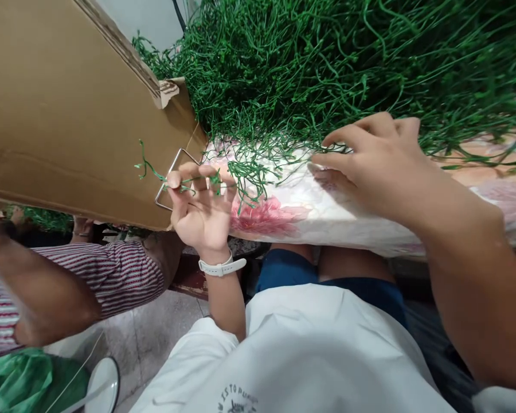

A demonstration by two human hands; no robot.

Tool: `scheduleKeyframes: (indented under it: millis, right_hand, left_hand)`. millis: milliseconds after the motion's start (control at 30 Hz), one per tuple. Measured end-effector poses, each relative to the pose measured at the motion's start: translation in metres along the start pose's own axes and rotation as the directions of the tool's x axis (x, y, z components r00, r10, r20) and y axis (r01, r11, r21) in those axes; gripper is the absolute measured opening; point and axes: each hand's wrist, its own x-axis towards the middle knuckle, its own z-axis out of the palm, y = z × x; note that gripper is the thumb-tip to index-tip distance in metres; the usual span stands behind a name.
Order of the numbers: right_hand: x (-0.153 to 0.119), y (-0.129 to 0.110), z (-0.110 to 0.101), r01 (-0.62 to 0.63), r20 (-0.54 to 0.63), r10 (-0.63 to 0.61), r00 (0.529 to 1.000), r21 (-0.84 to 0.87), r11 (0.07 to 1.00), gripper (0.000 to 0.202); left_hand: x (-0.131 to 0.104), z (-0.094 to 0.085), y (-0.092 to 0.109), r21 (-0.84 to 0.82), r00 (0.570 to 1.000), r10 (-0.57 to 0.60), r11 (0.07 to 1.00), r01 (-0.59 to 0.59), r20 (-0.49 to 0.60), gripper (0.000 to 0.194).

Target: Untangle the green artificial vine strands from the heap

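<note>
Currently pinching a thin green sprig (153,172) between thumb and fingertip of the left hand (202,212), with the palm turned up and the other fingers half curled — holding it in front of a large cardboard sheet (69,115), by the left end of the table (348,226). Wearing a white watch (221,267) on that wrist. Also close to a bent wire frame (160,192) just behind those fingers; cannot tell whether touching it. Holding the right hand (378,166) palm down over the table, with fingers bent and parted from the thumb, near the front edge of a big heap of tangled green stems (292,69). Between the two hands, looking down on a small loose clump (249,172), spread on the flowered cover beside a printed pink bloom. Dressed in a white shirt (318,344) and blue shorts (288,269), close up against the table — and next to another person on the left in striped clothing (120,269), with a green bag (26,378) lying low beyond.
</note>
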Motion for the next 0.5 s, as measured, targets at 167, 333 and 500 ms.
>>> scheduleKeyframes:
  millis: [167, 333, 500]
  right_hand:
    - [0.0, -0.011, -0.023, 0.032, -0.11, -0.014, 0.994, 0.166, 0.986, 0.03]
    - [0.006, -0.047, -0.047, -0.009, -0.193, 0.073, 0.979, 0.314, 0.949, 0.036]
    - [0.012, -0.071, -0.043, 0.032, -0.171, 0.024, 0.985, 0.315, 0.949, 0.036]
  left_hand:
    - [-0.006, 0.006, -0.012, -0.08, 0.999, -0.023, 0.997, 0.019, -0.041, 0.035]
    - [-0.009, 0.025, -0.007, -0.142, 0.997, -0.034, 0.989, 0.043, 0.069, 0.042]
    - [-0.017, 0.043, -0.002, -0.284, 0.973, 0.039, 0.958, 0.029, 0.229, 0.036]
